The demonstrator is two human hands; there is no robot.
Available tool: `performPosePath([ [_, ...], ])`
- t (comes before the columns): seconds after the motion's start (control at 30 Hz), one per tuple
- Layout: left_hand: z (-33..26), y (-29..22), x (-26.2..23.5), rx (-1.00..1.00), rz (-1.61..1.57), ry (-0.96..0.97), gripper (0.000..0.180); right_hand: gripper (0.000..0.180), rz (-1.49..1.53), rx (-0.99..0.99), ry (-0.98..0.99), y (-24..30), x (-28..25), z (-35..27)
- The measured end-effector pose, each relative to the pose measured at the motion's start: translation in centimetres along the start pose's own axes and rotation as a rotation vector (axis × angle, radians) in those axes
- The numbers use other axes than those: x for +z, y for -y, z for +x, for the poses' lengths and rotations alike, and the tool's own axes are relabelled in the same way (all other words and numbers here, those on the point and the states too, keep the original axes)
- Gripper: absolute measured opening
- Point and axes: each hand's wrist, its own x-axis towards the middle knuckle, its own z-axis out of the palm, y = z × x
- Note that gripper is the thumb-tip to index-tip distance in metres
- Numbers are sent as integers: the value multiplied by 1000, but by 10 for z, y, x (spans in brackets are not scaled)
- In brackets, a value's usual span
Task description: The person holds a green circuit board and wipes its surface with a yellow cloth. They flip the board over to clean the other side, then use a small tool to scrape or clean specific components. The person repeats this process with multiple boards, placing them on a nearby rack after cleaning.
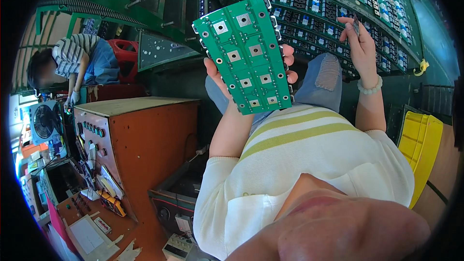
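Observation:
A green circuit board panel (pixel 246 58) is raised in front of my chest, tilted. It has rows of square silver pads with holes, and metal clips stand along its long edges. My left hand (pixel 220 78) is closed around the panel from behind; the thumb shows at one edge and fingertips at the other. Off to the right, my right hand (pixel 361 46) pinches a thin, dark, pointed tool (pixel 356 24) between thumb and fingers. Its exact kind is hard to make out. That hand is apart from the panel, in front of the racked boards.
Green racks (pixel 309 17) ahead hold rows of boards with black and blue parts. A brown cabinet (pixel 150 140) with buttons stands at left, near a yellow multimeter (pixel 111 203) and a fan (pixel 44 120). Another person (pixel 79 58) bends over work at far left. A yellow bin (pixel 421 147) is at right.

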Motion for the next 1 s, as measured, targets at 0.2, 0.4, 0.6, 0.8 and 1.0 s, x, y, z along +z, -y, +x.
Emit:
performPosePath([
  [0.2, -2, -2, 4, 17, 36, -54, 99, 26, -6, -12, 25, -3, 5, 0],
  [0.4, 0, 0, 8, 46, 104, -113, 101, 27, 2, -8, 46, -3, 8, 1],
  [0.6, 3, 1, 8, 49, 147, -128, 103, 27, 20, 38, 67, -6, 5, 1],
  [0.8, 5, 4, 10, 60, 185, -150, 108, 26, 10, 7, 32, -7, 5, 0],
  [1.0, 6, 5, 8, 57, 284, -130, 111, 27, 20, 38, 59, -8, 0, -2],
])
